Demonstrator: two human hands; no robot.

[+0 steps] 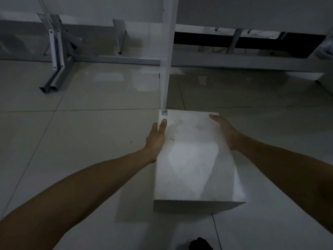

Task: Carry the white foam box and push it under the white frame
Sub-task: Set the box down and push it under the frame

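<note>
Both arms reach forward, nearly straight. Left hand (156, 139) flat, fingers together, pressed on the white foam box's (195, 159) left side at 9 o'clock. Right hand (223, 131) likewise flat on its right side at 3 o'clock. Box sits clamped between the palms over the tiled floor (72, 141), white frame (166, 51) post just beyond at 12 o'clock.

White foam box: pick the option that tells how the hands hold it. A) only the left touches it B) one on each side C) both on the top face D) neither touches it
B: the left hand and the right hand press opposite sides of the white foam box.
</note>
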